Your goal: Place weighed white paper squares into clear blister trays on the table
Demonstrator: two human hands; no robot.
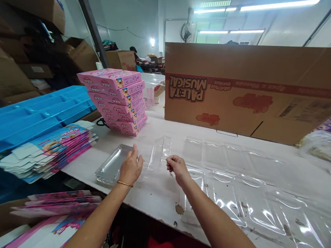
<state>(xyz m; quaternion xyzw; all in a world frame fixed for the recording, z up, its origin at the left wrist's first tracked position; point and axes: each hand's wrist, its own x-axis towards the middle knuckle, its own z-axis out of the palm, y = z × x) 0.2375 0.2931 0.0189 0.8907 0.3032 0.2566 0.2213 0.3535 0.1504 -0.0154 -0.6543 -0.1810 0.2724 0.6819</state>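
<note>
A folded clear plastic piece point(166, 148) stands on the white table in front of me. My right hand point(177, 167) is closed in a pinch at its right edge. My left hand point(131, 167) has its fingers apart, beside the right side of a stack of silver-coloured trays point(111, 165); nothing shows in its grip. To the right lie rows of clear plastic blister trays point(231, 197), some of them behind my right forearm.
Pink printed boxes point(119, 102) stand stacked at the back left, near black scissors point(101, 122). Flat printed cartons point(54, 147) and a blue plastic tray point(39, 116) lie left. A large cardboard box point(241, 68) blocks the back right. More flat cartons point(61, 215) sit below the table edge.
</note>
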